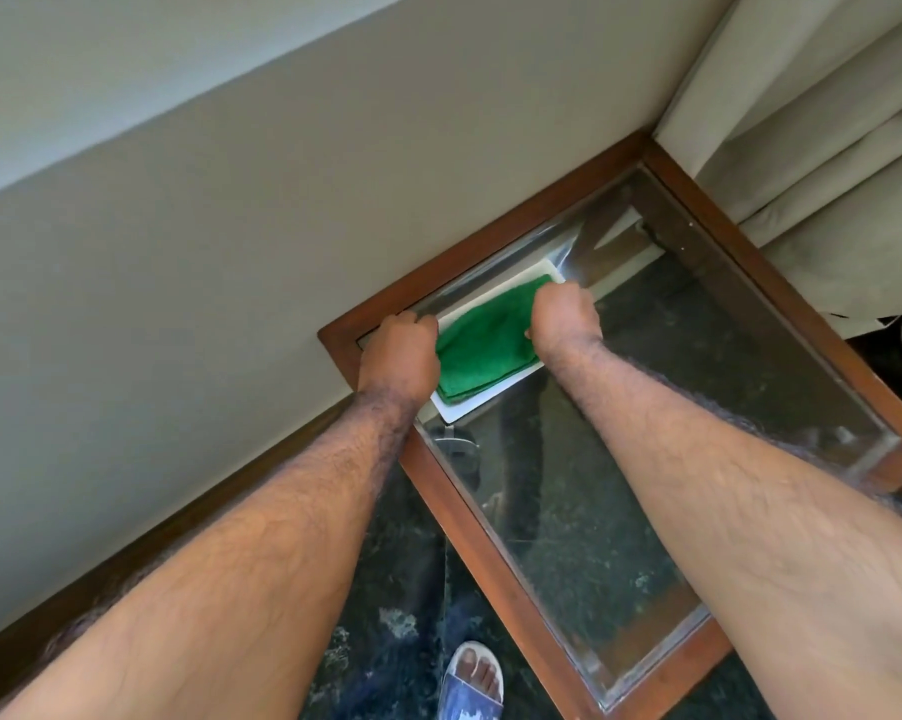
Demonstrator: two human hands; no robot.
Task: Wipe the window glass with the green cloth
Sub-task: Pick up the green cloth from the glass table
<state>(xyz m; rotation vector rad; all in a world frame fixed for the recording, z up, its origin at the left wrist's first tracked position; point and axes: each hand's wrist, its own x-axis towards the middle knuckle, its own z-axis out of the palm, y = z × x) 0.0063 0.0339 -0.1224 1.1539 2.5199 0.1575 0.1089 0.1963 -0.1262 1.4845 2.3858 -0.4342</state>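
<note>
So the green cloth (482, 341) is folded into a thick pad and sits flat on a white rectangle (490, 402) that's lying on the window glass (584, 517), right between the two hands. The left hand (399, 350) is curled at the cloth's left edge and the right hand (566, 317) is curled at its right edge. Both look closed down on the fabric, though the fingers tuck under out of sight, so I can't swear how much cloth each one really has.

The glass runs from the hands back toward the person, set in a brown wooden frame (469, 532), and you can see dark speckled floor (386, 589) through it. There's a beige wall (205, 226) beyond the left hand and a pale curtain (812, 163) up past the right one. A foot in a blue sandal (472, 680) shows down near the elbows.

My take: this is the getting-hold-of-the-cloth bit, the pane itself looks unwiped so far. To do it well I'd lift the pad clear of the white thing first so that doesn't get dragged around, keep the cloth folded so there's a flat face to press with, then work from the corner by the hands in overlapping passes back toward the body. Mind the frame edges, grime collects there.
</note>
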